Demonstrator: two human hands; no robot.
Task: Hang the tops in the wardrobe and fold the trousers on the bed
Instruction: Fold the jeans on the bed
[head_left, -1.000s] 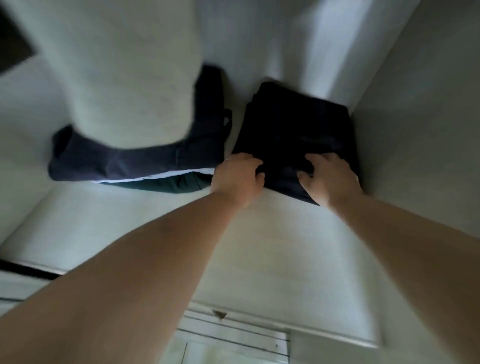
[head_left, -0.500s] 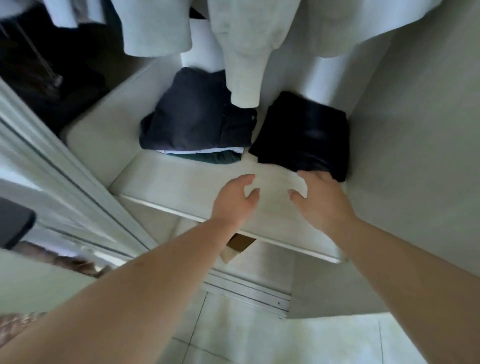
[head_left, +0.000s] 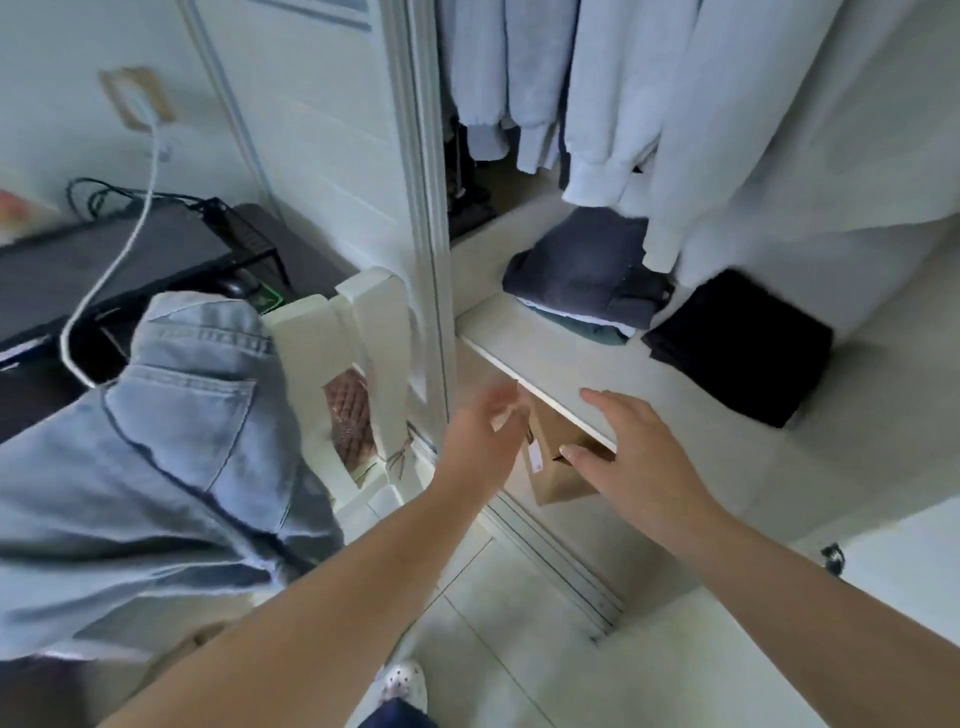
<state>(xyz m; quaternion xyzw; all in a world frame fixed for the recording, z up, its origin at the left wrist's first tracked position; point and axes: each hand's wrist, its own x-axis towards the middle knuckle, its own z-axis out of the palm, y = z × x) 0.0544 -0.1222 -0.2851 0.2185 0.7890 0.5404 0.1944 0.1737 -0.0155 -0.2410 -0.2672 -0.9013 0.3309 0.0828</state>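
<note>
On wardrobe shelf (head_left: 561, 358), black folded trousers (head_left: 737, 345) flat, L hand (head_left: 480, 441) & R hand (head_left: 628, 460) fingers released, empty.

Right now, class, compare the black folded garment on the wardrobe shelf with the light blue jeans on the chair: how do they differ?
The black folded garment is a neat, compact square; the light blue jeans are unfolded and rumpled. The black garment lies flat on the wardrobe shelf; the jeans hang draped over the white chair, outside the wardrobe. One is black, the other pale denim. Neither is touched by a hand.
</note>
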